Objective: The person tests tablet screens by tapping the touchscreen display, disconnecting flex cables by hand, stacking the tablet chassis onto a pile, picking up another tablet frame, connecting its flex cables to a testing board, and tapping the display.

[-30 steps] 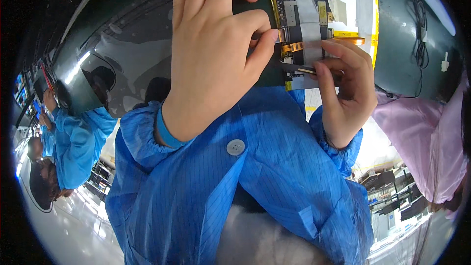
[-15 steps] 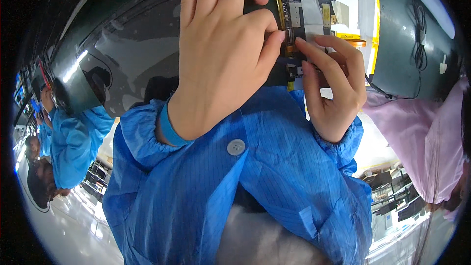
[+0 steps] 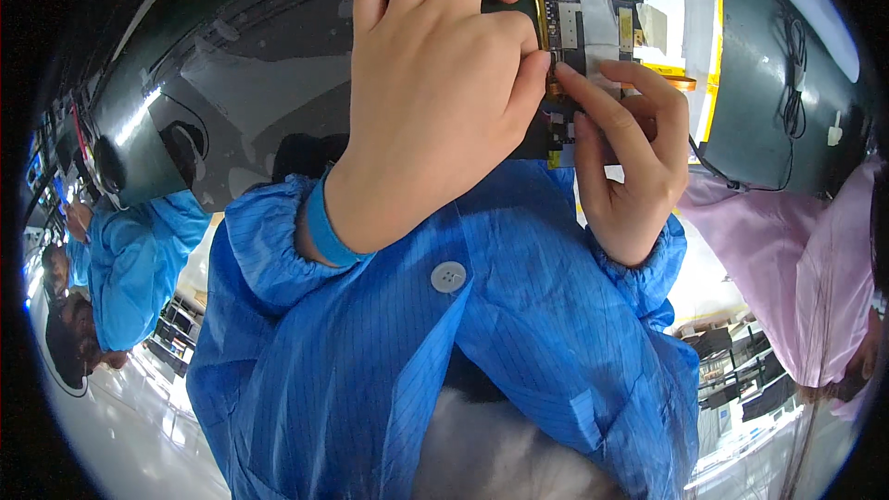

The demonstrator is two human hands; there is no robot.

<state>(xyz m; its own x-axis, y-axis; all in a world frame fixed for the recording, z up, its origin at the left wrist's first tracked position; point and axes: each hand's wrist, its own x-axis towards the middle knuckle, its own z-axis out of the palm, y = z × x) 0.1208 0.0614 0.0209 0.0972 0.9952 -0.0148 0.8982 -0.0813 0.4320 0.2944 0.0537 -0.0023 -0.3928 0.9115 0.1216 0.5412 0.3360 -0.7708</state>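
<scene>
My left hand (image 3: 444,83) is at the left edge of a black circuit board (image 3: 567,23), its thumb and index fingertips pressed together there. Whatever they pinch is too small to make out. The index fingertip of my right hand (image 3: 639,143) rests on the board's lower left part, near the left thumb. My right thumb stands apart, and the other fingers are bent. Beside the board is a flat silver-white pack (image 3: 704,28) edged in yellow tape. A grey tape strip (image 3: 594,0) crosses the board, and an orange flex cable (image 3: 674,83) shows beyond my right fingers. A small dark board (image 3: 561,128) lies nearer me.
A dark green work surface (image 3: 755,56) carries a bundled black cable (image 3: 795,74) at the right. Clear film (image 3: 269,111) lies at the left. A person in pink (image 3: 769,250) is close on my right; another in blue (image 3: 139,259) works at the left.
The board and my left hand appear slightly further right in the picture. My right index fingertip has shifted slightly left relative to the board. The left hand's pinch looks the same.
</scene>
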